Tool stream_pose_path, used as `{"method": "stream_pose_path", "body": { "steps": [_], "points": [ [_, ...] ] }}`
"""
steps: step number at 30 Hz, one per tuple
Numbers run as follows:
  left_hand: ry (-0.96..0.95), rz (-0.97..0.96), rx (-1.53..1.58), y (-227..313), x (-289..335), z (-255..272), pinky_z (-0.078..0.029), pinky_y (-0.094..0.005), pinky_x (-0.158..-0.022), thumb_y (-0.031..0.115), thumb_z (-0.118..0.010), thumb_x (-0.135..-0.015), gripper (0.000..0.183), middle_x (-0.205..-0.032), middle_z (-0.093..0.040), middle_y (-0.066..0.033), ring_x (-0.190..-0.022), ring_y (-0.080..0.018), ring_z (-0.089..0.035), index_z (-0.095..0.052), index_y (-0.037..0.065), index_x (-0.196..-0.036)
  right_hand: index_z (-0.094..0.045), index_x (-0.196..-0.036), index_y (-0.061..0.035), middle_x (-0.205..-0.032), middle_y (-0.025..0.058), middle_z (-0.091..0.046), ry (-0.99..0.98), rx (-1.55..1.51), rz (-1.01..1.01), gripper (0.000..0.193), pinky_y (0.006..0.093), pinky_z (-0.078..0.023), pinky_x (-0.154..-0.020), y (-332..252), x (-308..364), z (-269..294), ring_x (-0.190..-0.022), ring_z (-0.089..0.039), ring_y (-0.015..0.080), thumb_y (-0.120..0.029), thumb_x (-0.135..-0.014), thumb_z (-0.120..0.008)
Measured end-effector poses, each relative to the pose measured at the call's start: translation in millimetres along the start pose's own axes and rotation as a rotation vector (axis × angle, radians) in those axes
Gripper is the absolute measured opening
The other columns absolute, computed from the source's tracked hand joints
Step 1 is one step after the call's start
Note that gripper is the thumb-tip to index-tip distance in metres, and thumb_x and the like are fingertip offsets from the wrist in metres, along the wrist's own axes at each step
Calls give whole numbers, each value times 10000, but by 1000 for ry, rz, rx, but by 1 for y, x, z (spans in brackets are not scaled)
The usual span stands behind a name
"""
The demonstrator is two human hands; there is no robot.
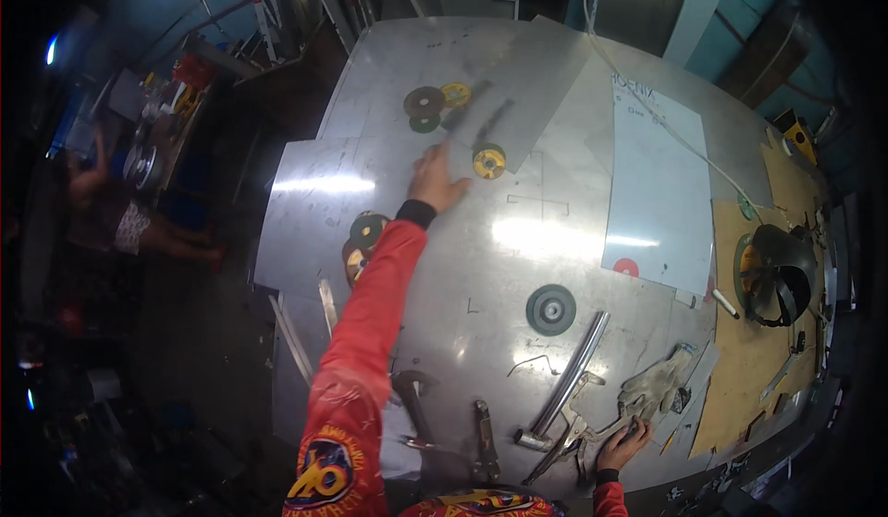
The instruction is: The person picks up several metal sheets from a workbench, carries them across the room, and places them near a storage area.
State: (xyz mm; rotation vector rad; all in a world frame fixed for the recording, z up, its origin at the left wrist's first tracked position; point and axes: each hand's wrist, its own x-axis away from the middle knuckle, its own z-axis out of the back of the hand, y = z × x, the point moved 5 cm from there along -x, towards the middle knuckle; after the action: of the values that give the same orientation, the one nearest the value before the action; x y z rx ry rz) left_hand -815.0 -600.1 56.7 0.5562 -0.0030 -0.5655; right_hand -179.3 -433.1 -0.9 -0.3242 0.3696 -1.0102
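Note:
My left hand point(437, 182) reaches out over the metal sheet tabletop point(453, 286), fingers extended and thumb spread, with nothing in it. Just right of it lies a yellow-centred grinding disc point(488, 161). Beyond its fingertips sit a brown disc point(424, 103), a yellow disc point(456, 94) and a partly covered green disc point(425, 125). My left sleeve partly hides another group of discs point(367, 230). At the lower right, my right hand point(624, 447) rests with its fingers apart beside a locking clamp point(575, 422) and below a grey work glove point(659, 380).
A grey-green disc point(551, 310), a tube-handled hammer point(575, 366) and a dark hand tool point(485, 438) lie nearer me. On the right are a pale blue-white sheet point(659, 184), a marker point(725, 303) and a dark welding helmet point(784, 272). Another person point(106, 198) is at far left.

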Motion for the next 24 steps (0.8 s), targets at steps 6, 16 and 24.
{"method": "stream_pose_path", "body": {
  "steps": [6, 16, 24],
  "points": [
    [-331, -136, -190, 36, -37, -33, -382, -436, -1016, 264, -831, -624, 895, -1280, -457, -205, -1207, -369, -431, -377, 137, -1385, -497, -1146, -2, -1224, 210, -396, -45, -64, -50, 292, 446, -295, -1021, -6, -1, -2, -1184, -389, 377, -46, -859, -472],
    [-23, -34, 10, -79, -128, 2, -451, -352, -944, 471, -842, -615, 951, -1183, -550, -214, -1105, -309, -555, -398, -5, -1308, -470, -1155, 20, -1209, 221, -388, -88, -25, -83, 305, 457, -295, -1021, -5, 0, -7, -1174, -390, 382, -70, -864, -456],
    [-152, 414, -204, -114, -160, 11, -356, -451, -1041, 749, -677, -582, 1128, -1355, -368, -305, -1272, -437, -383, -268, 168, -1458, -458, -1162, 24, -1232, 229, -363, -96, 25, -98, 334, 469, -293, -1013, 5, 5, -9, -1171, -383, 393, -128, -864, -443]
  ]
}}
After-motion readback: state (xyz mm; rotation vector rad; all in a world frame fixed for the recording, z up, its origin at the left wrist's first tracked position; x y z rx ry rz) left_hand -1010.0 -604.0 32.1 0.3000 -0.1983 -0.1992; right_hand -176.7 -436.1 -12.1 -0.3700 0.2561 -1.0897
